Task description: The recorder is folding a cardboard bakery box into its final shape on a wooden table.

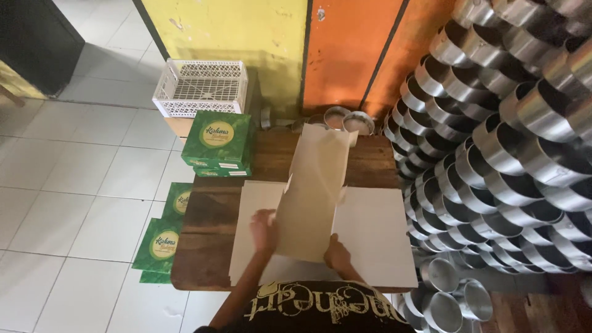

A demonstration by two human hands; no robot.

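A flat pale cardboard box blank (370, 228) lies unfolded on a dark wooden table (209, 209). Its middle panel (314, 179) stands tilted up away from me. My left hand (264, 229) grips the lower left edge of that raised panel. At the panel's lower right corner my right hand (337, 253) presses against the cardboard. Two finished green boxes (220, 143) with a round yellow label are stacked at the table's far left corner.
More green boxes (165, 237) lie on the white tiled floor left of the table. A white plastic crate (202, 87) sits behind them. Stacks of shiny round metal tins (493, 142) fill the right side. Yellow and orange walls stand behind.
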